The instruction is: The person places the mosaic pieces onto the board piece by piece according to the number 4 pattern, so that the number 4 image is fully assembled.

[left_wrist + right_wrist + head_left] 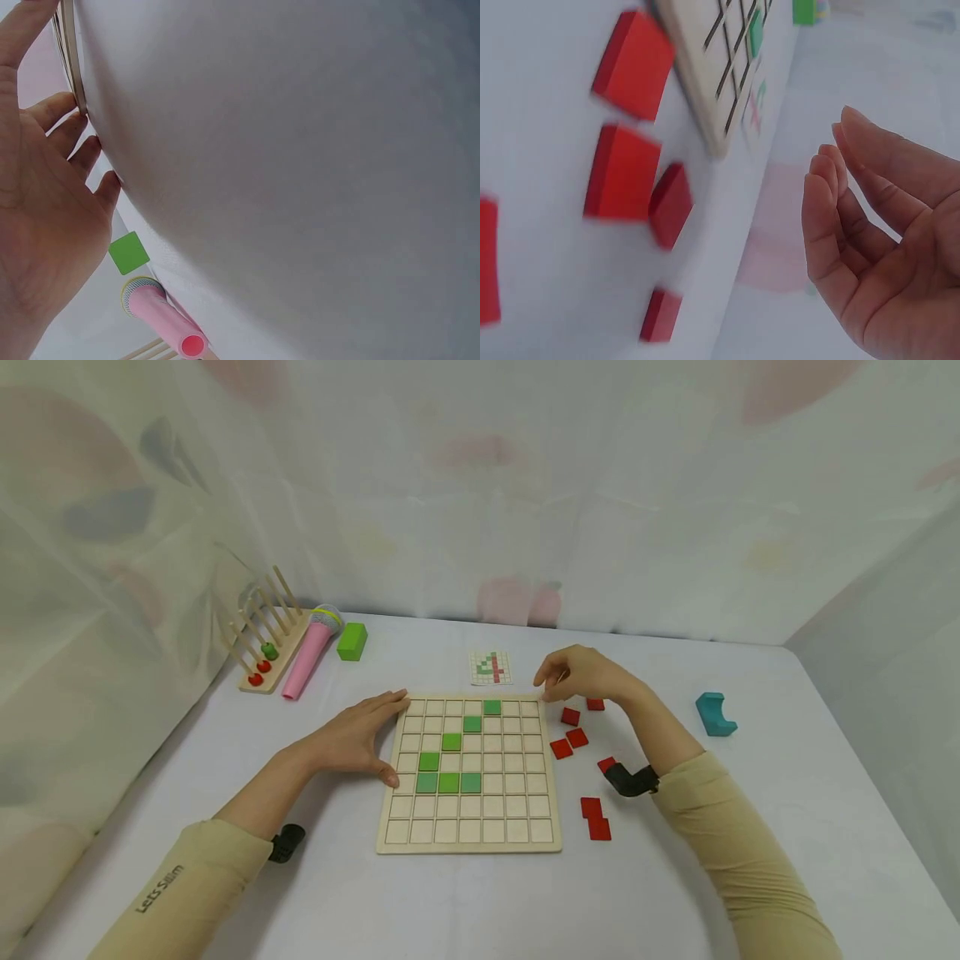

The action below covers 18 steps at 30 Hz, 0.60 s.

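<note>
Spread fingers and thumb of the left hand (348, 739) are resting along the grid board's (469, 831) left edge, probably steadying the board between both hands. Fingers of the right hand (588, 673) are curling loosely toward the thumb, pinching nothing visible, by its far right corner. Red tiles (577, 737) are lying just beside the board, likely for easy reach; the right forearm (663, 731) is slanting inward

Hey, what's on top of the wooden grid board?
Seven green tiles lie in squares of the wooden grid board; many other squares are bare. The left hand covers bits of its left edge, so those spots can't be seen.
</note>
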### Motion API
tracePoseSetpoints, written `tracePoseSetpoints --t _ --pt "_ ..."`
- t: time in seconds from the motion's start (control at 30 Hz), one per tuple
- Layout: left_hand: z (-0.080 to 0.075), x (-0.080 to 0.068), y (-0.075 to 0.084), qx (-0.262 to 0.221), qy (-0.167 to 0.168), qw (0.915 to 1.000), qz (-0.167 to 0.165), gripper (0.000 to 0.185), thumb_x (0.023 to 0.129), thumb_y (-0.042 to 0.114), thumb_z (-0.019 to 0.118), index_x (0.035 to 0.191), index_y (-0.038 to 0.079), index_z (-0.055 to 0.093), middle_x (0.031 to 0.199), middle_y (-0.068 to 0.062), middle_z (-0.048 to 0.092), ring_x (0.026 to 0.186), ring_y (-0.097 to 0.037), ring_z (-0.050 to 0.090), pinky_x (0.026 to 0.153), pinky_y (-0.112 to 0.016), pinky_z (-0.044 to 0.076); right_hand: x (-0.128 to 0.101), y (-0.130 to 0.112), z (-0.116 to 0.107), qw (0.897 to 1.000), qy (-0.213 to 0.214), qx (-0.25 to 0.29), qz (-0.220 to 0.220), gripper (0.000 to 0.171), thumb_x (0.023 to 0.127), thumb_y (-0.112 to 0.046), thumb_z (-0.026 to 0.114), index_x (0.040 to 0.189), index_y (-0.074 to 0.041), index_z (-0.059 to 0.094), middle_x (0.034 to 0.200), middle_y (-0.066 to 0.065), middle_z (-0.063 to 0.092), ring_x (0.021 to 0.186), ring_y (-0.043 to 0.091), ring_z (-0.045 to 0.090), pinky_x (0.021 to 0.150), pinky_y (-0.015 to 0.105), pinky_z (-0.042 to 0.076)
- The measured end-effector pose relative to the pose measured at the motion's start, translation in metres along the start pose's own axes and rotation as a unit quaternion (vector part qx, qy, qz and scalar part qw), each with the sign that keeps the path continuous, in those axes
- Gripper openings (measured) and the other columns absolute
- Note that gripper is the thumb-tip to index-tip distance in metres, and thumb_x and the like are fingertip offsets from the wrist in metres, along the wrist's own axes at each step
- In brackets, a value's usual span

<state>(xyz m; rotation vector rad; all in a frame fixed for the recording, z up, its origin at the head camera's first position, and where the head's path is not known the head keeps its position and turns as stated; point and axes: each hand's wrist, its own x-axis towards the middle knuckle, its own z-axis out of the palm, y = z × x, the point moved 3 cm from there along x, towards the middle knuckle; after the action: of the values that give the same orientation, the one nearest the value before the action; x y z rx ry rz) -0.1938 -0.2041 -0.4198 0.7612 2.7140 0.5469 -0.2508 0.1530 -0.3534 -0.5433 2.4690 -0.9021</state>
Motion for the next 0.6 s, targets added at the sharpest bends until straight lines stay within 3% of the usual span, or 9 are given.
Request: tracePoseSetpoints --t 0.3,0.6 --pt "0.002 0.001 -0.002 -0.001 -0.001 1.0000 0.001 0.133 0.051 0.067 0.086 0.155 0.005 0.030 0.165 -0.012 0.024 0.153 -0.038 0.022 0.121 -0.061 0.024 -0.002 0.046 -0.018 0.999 0.019 -0.019 0.030 0.027 0.089 -0.015 0.070 0.114 -0.006 0.069 0.103 0.010 0.065 0.098 0.023 0.063 0.083 0.030 0.050" --pt "0.001 0.001 -0.001 0.001 0.001 1.0000 0.000 0.133 0.051 0.067 0.086 0.155 0.005 0.030 0.165 -0.012 0.024 0.153 -0.038 0.022 0.121 -0.061 0.025 -0.013 0.068 -0.029 0.997 0.013 -0.028 0.067 0.028 0.090 -0.014 0.068 0.117 -0.005 0.067 0.102 0.011 0.063 0.094 0.024 0.062 0.076 0.028 0.048"
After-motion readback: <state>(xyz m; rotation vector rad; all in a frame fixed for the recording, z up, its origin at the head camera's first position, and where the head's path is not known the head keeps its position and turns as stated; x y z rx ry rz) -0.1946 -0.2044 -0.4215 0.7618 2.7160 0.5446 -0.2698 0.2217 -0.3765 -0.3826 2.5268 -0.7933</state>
